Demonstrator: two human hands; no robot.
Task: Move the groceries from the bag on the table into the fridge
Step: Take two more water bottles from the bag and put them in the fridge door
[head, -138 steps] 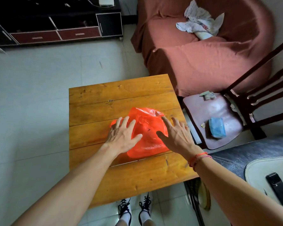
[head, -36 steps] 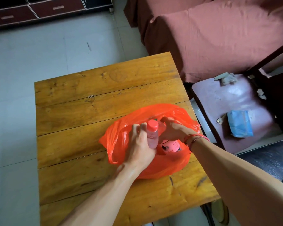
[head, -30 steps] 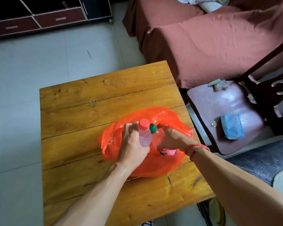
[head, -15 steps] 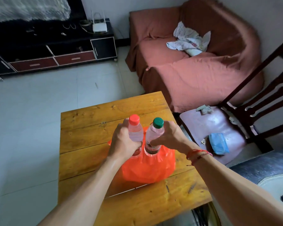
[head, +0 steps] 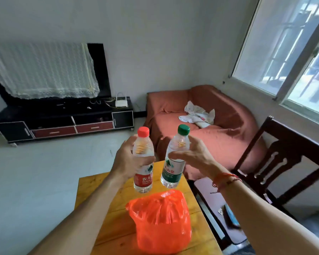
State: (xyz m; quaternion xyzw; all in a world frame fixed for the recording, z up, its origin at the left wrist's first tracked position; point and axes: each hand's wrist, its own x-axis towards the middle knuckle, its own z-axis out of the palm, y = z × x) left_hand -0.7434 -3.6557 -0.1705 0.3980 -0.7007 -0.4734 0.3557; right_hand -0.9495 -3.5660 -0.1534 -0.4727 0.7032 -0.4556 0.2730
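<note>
Left hand [head: 129, 162] is wrapped round the middle of the red-capped bottle [head: 143, 179], and right hand [head: 193, 155] is curled round the upper body of the green-capped bottle [head: 173, 172]. Both are up in the air, upright-ish, close together but not touching. They look full, so probably some heft, and the thin plastic is smooth and squeezable, so a mid-body grip seems safest. Right below the hands the orange bag [head: 160, 221] slumps on the wooden surface [head: 109, 214]. No fridge in sight.
</note>
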